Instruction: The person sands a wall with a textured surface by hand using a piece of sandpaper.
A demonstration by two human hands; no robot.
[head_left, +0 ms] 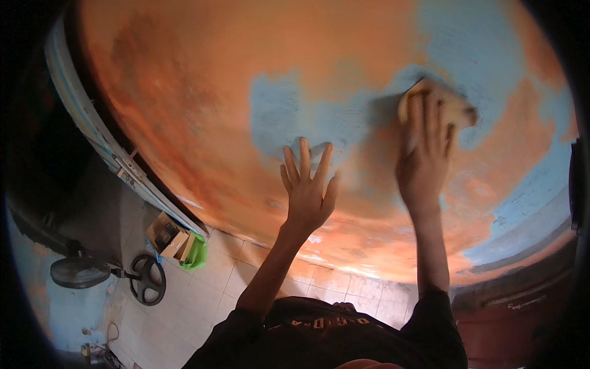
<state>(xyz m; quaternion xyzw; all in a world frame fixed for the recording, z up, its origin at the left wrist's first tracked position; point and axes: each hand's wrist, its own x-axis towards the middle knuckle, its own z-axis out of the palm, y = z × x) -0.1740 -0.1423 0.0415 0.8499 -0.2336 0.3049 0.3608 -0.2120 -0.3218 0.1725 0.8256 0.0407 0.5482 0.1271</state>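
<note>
My right hand (424, 144) presses a pale sanding pad (452, 106) flat against the wall (203, 92), fingers stretched over it, the grip holding the pad between palm and plaster; the pad sits high on the wall at the edge of a blue patch (283, 114) showing through orange paint. That forearm rises straight from the lower edge. My left hand (309, 187) holds nothing, grip wide, fingers spread, their tips on the wall just left of the other hand. Below, the tiled floor (246, 289) carries a fan (80, 272), a cardboard box (167, 235) and something green (195, 252) by the wall's foot.
</note>
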